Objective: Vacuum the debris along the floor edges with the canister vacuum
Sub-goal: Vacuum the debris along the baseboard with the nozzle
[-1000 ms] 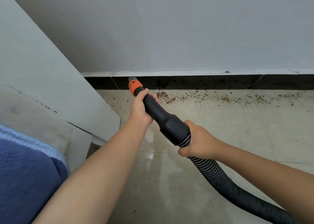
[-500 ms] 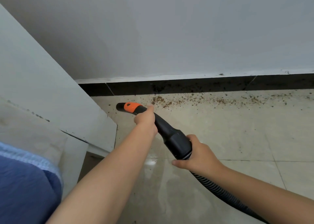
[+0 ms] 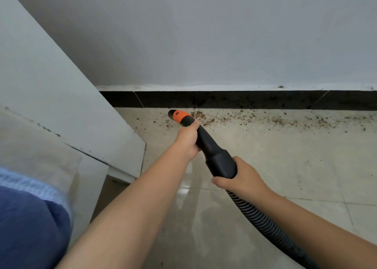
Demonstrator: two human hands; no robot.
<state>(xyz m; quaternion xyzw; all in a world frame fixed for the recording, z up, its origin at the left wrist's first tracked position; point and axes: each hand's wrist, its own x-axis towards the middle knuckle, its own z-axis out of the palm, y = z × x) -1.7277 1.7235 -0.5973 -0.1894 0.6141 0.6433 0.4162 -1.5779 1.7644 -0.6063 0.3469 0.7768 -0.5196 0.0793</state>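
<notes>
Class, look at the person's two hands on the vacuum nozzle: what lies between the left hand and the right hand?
In the head view, only the black nozzle tube lies between the left hand and the right hand; it widens into a collar just ahead of the right hand.

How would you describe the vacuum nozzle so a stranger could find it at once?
Find the black skirting strip where wall meets floor. Just below its left part, beside brown debris, the left hand holds a black tube. The nozzle is its tip, the only orange thing there.

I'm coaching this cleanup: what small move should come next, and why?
Probably sweep the nozzle rightward along the black baseboard: both hands grip the wand, and the brown debris lies to the right of its tip.
</notes>
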